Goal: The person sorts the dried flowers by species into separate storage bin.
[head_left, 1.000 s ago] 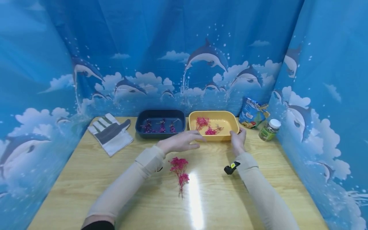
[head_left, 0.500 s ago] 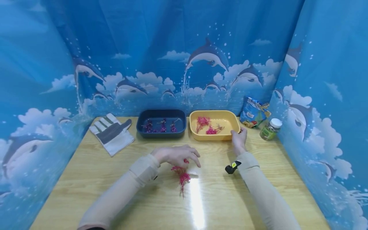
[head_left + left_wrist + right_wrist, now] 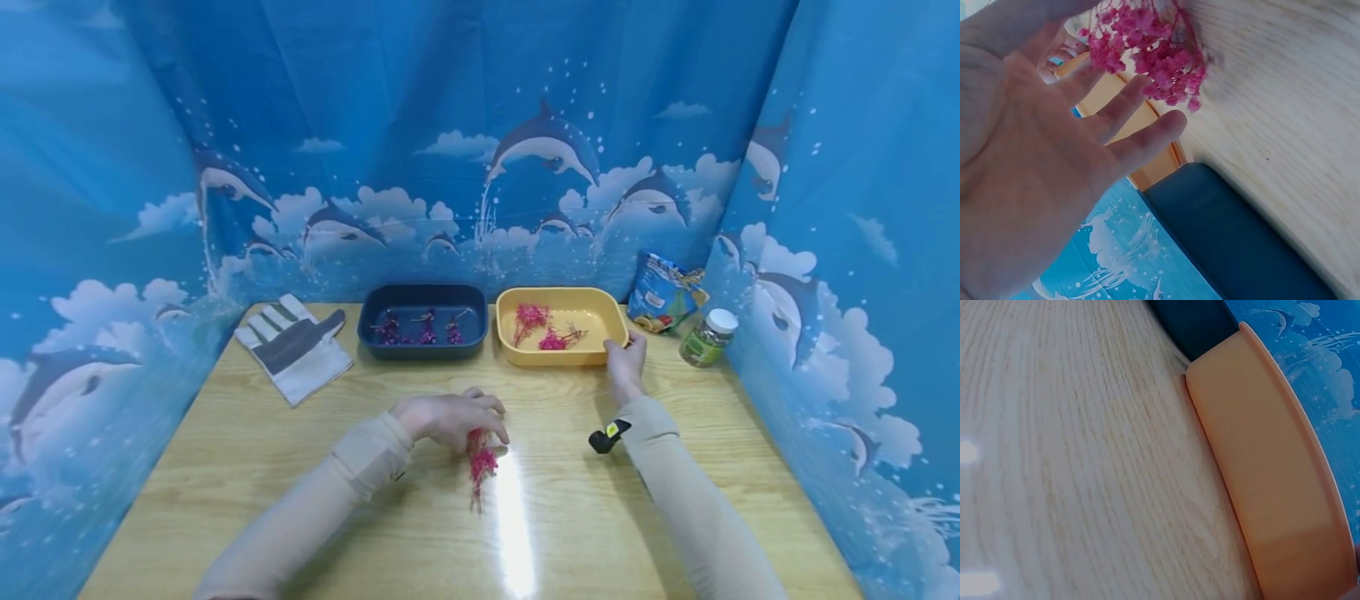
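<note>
A sprig of pink dried flowers [image 3: 482, 465] lies on the table, its stems toward the near edge. My left hand [image 3: 452, 419] is over its flower heads and hides part of them. In the left wrist view, the fingers [image 3: 1147, 139] are spread and fairly straight beside the pink blossoms [image 3: 1163, 59]. My right hand [image 3: 627, 367] grips the near right corner of a yellow container [image 3: 558, 359], thumb at the rim. Two pink sprigs [image 3: 531, 317] lie inside it. The right wrist view shows the container's outer wall [image 3: 1266, 450], with the hand mostly out of frame.
Left of the yellow container stands a dark blue container [image 3: 422, 352] with several purple sprigs [image 3: 428, 332]. A white and grey glove [image 3: 296, 350] lies at the left. A blue snack bag [image 3: 660, 296] and a lidded jar [image 3: 707, 340] stand at the right, near the dolphin-printed curtain [image 3: 420, 125].
My left hand has moved from in front of the yellow container back toward me and down over the pink sprig. My right hand stays at the container's corner.
</note>
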`<state>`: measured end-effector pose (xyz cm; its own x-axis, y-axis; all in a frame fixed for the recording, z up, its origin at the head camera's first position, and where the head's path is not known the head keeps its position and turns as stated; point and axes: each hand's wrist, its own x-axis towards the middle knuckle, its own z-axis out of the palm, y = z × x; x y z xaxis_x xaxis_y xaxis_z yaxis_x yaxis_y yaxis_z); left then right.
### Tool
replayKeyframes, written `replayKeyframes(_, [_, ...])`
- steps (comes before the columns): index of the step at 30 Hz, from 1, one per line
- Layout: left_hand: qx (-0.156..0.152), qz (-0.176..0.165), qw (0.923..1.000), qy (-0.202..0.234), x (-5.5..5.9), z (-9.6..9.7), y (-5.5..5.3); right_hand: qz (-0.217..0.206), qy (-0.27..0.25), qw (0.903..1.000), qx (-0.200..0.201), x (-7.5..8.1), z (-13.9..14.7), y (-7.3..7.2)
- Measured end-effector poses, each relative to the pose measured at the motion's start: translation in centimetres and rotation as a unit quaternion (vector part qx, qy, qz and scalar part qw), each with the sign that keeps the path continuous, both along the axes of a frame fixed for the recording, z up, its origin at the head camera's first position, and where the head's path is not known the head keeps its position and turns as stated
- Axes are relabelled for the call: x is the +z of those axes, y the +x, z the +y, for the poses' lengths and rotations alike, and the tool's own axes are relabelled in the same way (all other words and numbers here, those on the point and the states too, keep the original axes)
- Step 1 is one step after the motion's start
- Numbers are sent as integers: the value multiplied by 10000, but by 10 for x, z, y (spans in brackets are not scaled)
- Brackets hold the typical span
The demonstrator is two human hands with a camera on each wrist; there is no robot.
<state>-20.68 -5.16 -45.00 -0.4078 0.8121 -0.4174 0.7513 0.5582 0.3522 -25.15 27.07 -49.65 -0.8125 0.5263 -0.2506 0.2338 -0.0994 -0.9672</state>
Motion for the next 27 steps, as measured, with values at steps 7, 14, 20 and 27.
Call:
replayKeyframes(7, [194,296,9993,-154,-3,-4,7,-43,-18,10000,14,2,0,0])
replayKeyframes(14, [513,197,9985,-8,-11,-5,9,-51,-42,10000,-51,1,-1,-2])
replayKeyframes(20, [951,-266,9942,422,-14,-3,4,15,7,10000,-74,0,-2,-2])
replayKeyframes(27, [204,475,9954,801,-10,-2,-3,76,-79,9999,-94,0,-1,-2])
